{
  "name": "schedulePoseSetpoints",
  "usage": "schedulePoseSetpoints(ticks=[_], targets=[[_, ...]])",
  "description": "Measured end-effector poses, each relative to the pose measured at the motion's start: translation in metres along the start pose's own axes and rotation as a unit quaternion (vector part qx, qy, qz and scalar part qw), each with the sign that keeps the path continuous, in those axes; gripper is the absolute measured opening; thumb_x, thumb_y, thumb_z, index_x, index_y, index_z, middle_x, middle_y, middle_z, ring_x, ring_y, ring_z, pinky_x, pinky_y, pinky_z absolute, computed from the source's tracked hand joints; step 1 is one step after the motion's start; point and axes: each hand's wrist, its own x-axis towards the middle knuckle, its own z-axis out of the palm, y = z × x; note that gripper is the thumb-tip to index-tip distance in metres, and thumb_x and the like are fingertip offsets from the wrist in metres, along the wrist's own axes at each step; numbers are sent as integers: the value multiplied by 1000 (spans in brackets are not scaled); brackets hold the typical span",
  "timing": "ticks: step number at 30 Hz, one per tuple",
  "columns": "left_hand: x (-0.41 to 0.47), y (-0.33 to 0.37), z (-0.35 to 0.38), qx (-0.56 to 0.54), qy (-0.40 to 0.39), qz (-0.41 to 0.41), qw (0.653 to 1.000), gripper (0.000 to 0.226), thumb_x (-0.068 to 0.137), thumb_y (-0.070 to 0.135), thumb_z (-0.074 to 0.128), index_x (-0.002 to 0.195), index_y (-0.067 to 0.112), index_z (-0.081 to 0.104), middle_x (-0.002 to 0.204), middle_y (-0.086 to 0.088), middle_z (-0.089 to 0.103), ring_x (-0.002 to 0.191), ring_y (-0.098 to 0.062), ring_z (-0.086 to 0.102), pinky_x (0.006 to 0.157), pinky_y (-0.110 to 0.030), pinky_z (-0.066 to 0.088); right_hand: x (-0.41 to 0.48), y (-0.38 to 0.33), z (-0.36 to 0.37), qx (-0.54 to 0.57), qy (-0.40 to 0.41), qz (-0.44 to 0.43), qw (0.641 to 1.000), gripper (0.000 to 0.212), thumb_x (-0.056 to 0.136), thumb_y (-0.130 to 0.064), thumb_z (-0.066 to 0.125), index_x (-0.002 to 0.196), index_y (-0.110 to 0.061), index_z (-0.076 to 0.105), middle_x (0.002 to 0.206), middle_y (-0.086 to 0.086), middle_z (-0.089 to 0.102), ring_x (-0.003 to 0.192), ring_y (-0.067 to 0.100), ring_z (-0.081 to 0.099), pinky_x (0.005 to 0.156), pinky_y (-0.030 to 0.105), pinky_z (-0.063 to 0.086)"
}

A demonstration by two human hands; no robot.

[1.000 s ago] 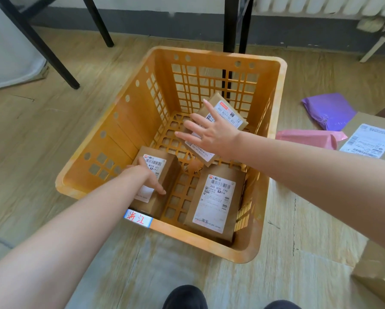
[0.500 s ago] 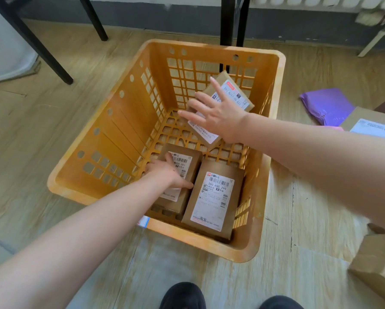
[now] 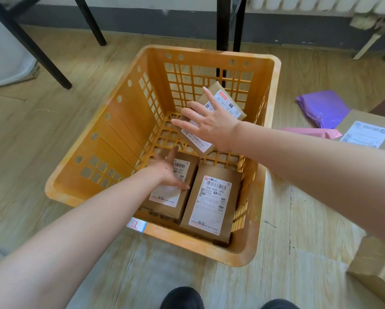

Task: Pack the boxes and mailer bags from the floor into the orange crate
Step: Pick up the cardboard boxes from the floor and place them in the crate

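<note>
The orange crate [image 3: 111, 130] stands on the wooden floor and holds three labelled cardboard boxes. My left hand [image 3: 167, 170] lies flat, fingers spread, on the near-left box [image 3: 164, 197]. Beside it on the right lies a second box [image 3: 211, 204], touching the first. My right hand [image 3: 209, 123] rests with fingers apart on a third box [image 3: 227, 103], which leans tilted against the crate's far right wall. Neither hand grips anything.
On the floor to the right lie a purple mailer bag [image 3: 323, 105], a pink mailer bag [image 3: 309, 132], a large labelled box [image 3: 365, 134] and another cardboard box [image 3: 376, 268]. Black table legs [image 3: 225, 23] stand behind the crate. My shoes [image 3: 182, 297] are at the bottom edge.
My left hand has slid the near-left box to the right until it sits against the second box. My right hand has stayed on the tilted box.
</note>
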Motion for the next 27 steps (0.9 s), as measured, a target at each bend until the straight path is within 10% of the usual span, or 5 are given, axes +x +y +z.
schedulePoseSetpoints(ticks=[8,13,20,27], targets=[[-3,1,-11,46,-89,-26,995,135,57,65,79,152,25,-8,156,-24,-3,144,-41,10,111,-51,31,-4,-3,16,12,-44,-42,998,119,72,-27,77,152,-23,-11,154,12,13,146,31,8,113,66,0],[-2,-13,-23,-149,-59,26,987,132,47,75,76,149,40,-1,159,-14,3,146,-36,10,114,-55,21,0,0,9,25,-66,-57,996,117,75,-25,76,151,-24,-13,157,11,8,148,29,2,113,65,0],[1,-3,-53,-524,41,130,841,142,27,62,89,146,29,21,133,-9,52,121,-22,54,108,-44,39,-1,6,7,46,-29,-47,997,126,64,-30,82,152,-17,-6,157,8,13,147,28,7,113,65,4],[-16,-17,-57,-552,30,150,820,96,56,39,88,135,12,41,125,-14,59,108,-24,62,99,-36,48,-12,21,-18,89,0,-82,993,129,59,-37,82,153,-18,-4,157,4,16,146,24,9,115,59,-6]])
